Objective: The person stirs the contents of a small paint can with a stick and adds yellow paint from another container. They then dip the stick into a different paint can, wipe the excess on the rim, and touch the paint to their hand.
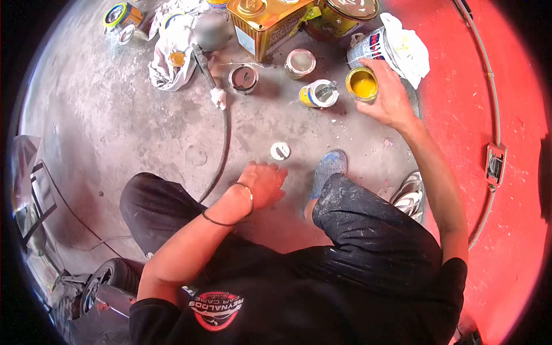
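Note:
My right hand (392, 99) is closed around a small open jar of yellow paint (364, 84), fingers on its far side and thumb on the near side. My left hand (264, 184) hovers over my lap with loosely bent fingers and holds nothing. Just beyond it a white round lid (280, 151) with a dark mark lies on the concrete floor. Left of the yellow jar stands an open white-rimmed can (319, 94) with grey residue. A jar with a pale top (301, 62) and a jar of brownish paint (244, 78) stand farther left.
A gold rectangular tin (270, 26), a large round can (339, 17) and a white tub with a plastic bag (397, 49) line the back. A hose (225, 132) crosses the floor by my knee. A cable with a buckle-like piece (495, 165) runs over the red floor.

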`<state>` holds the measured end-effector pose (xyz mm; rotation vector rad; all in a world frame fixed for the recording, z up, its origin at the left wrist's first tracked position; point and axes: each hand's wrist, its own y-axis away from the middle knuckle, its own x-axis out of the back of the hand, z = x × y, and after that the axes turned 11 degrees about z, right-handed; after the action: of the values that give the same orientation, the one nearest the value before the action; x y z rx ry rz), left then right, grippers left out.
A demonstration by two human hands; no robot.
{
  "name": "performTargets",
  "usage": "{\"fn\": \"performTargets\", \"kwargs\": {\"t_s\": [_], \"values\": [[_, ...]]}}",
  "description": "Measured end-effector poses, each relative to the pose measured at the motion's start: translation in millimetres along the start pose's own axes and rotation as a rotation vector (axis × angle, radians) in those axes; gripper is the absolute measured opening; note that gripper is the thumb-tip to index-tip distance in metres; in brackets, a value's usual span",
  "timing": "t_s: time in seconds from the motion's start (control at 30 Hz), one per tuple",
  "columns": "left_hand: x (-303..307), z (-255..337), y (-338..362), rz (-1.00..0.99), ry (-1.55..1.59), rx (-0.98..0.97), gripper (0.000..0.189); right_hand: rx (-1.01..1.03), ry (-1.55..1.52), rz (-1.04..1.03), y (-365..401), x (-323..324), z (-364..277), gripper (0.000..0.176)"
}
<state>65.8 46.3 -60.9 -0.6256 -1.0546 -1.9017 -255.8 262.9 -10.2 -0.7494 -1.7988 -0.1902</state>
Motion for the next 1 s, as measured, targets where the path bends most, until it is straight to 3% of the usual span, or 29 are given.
{"fn": "performTargets", "kwargs": {"t_s": [1.0], "values": [[-3, -8, 12, 0.025, 0.008, 0.005, 0.044, 0.208, 0.186, -0.032, 2, -6, -27, 0.08]]}}
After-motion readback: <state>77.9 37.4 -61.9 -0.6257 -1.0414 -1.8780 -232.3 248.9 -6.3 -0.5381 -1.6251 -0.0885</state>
